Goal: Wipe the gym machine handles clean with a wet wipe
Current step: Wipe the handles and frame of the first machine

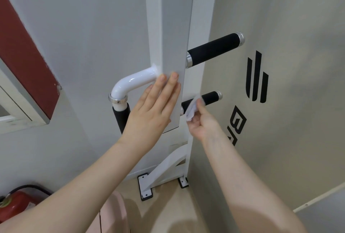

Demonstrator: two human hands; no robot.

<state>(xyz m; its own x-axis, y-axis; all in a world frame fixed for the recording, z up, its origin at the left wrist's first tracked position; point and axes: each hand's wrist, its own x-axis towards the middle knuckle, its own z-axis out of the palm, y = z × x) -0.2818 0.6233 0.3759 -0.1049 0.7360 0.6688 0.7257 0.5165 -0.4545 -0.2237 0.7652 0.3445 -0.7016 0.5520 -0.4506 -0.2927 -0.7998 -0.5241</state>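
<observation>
A white upright post (168, 27) of the gym machine carries three black foam handles. The upper right handle (214, 49) sticks out with chrome collars at both ends. Below it, the lower right handle (210, 97) is partly covered by a crumpled white wet wipe (192, 110), which my right hand (200, 123) pinches against the grip. My left hand (156, 105) lies flat on the post's face with straight fingers. A white curved tube (128, 83) leads down to the left handle (122, 115), half hidden behind my left hand.
A beige panel (280, 64) with black logo lettering stands at the right. The machine's white foot brackets (145, 188) are bolted to the floor. A red fire extinguisher (16, 204) sits bottom left, and a red-and-white framed panel (24, 64) hangs on the left wall.
</observation>
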